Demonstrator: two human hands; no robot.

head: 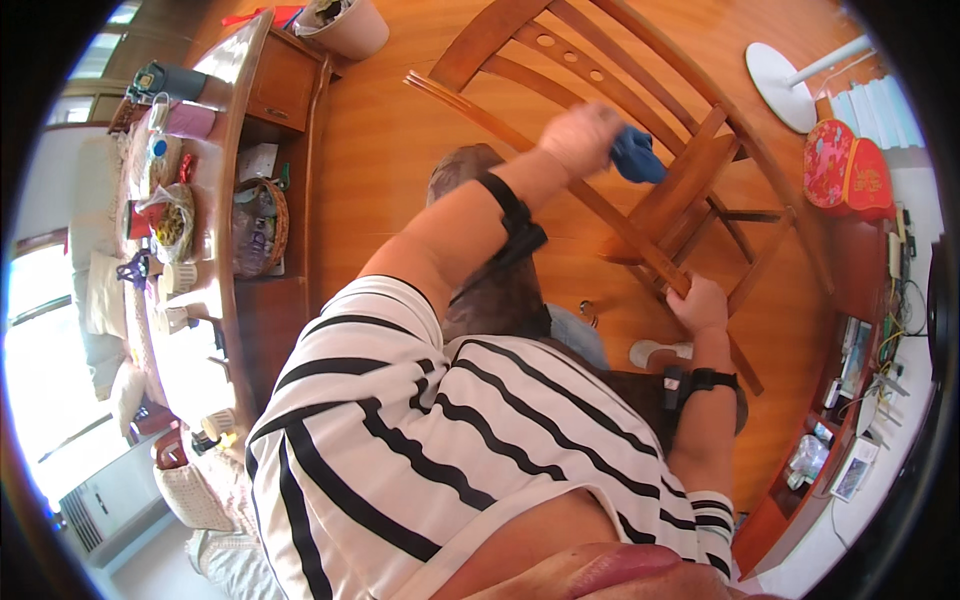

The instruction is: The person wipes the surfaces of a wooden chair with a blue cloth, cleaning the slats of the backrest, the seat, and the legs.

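My left hand (583, 140), blurred, holds a bunched blue cloth (637, 155) above the near side of a wooden chair. Lower right, my right hand (701, 301) grips the chair's near back post (622, 225) close to seat level. The chair's back leans away from me, and its top rail (480, 41) and slats lie toward the top of the view. One slat has round holes. Beyond the cloth is the chair seat (682, 195), seen at a slant. Black straps circle both my forearms.
A wooden cabinet-table (281, 82) with cups and bottles stands left, a wicker basket (274, 229) on its shelf. A pale bin (349, 30) is behind it. Right are a white round stand base (780, 90), red decorated panels (847, 169) and a low cabinet with cables. A light slipper (656, 352) is below.
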